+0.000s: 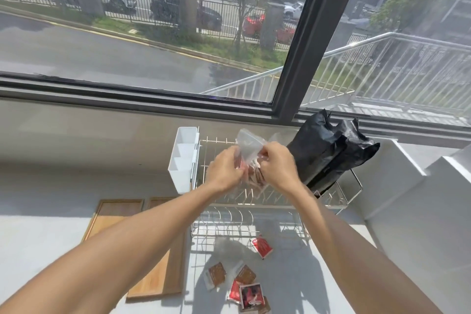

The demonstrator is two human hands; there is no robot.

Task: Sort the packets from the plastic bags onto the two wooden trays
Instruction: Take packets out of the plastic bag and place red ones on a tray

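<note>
Both hands hold a clear plastic bag [247, 147] above the wire dish rack. My left hand [224, 169] grips its left side and my right hand [276, 167] pinches its right side near the top. Reddish packets [254, 176] show through the bag between my hands. On the counter below lie loose packets: a red one [262, 247], two brown ones [217, 274] [245, 274], and a small pile of red and dark ones [248, 296]. Two wooden trays [112, 216] [158, 280] lie side by side at the left, partly hidden by my left forearm.
A wire dish rack [254, 222] stands on the grey counter, with a white plastic caddy [183, 158] hung on its left end. A black plastic bag [328, 153] leans in the rack's right end. A window sill and glass run behind; white ledges rise at the right.
</note>
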